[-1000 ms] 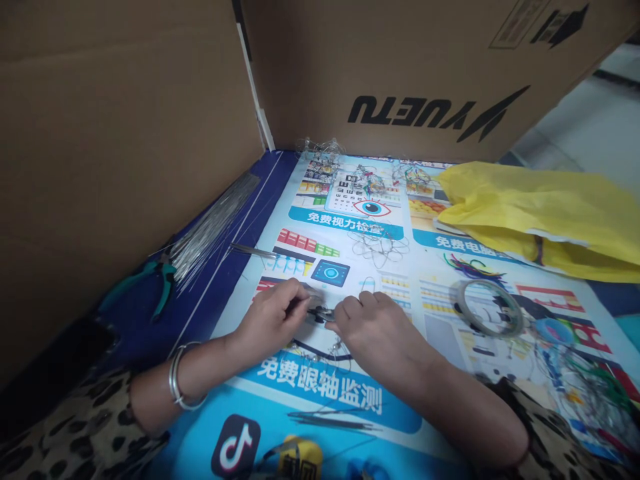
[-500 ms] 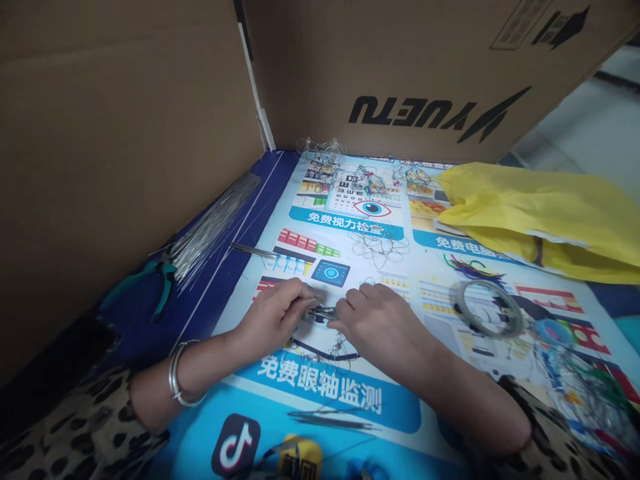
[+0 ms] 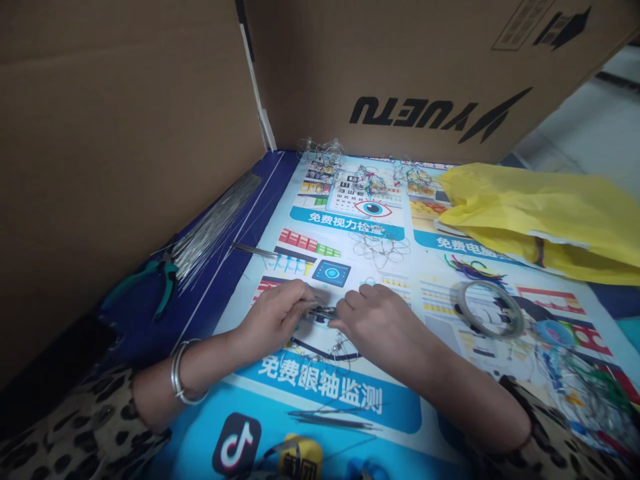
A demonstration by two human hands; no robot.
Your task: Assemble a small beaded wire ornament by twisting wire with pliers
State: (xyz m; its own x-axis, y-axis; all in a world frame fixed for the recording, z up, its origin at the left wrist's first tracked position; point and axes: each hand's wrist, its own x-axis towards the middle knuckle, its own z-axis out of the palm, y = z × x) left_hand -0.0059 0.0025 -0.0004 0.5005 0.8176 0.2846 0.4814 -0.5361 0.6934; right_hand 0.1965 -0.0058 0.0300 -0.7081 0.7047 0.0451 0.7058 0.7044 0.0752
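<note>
My left hand (image 3: 280,308) is closed, thumb and fingers pinching thin wire. A short silver-grey metal piece (image 3: 325,311) spans the small gap between my hands; its kind is not clear. Its right end runs into my right hand (image 3: 374,319), which is curled into a fist around it, so most of it is hidden. Just below my hands, a bent wire shape with clear beads (image 3: 336,349) lies on the printed sheet. Beyond them rests a flower-like wire form (image 3: 383,247) with several loops.
At left lie a bundle of straight wires (image 3: 220,223) and teal-handled pliers (image 3: 167,287). A roll of clear tape (image 3: 463,313), colourful ties (image 3: 473,268), a tangled heap (image 3: 585,393) and a yellow bag (image 3: 530,207) are at right. Cardboard walls (image 3: 400,60) stand behind. Dark wires (image 3: 335,420) lie in front.
Hardly anything differs. The metal piece between my hands has tilted slightly, and both hands keep their hold in the same spot.
</note>
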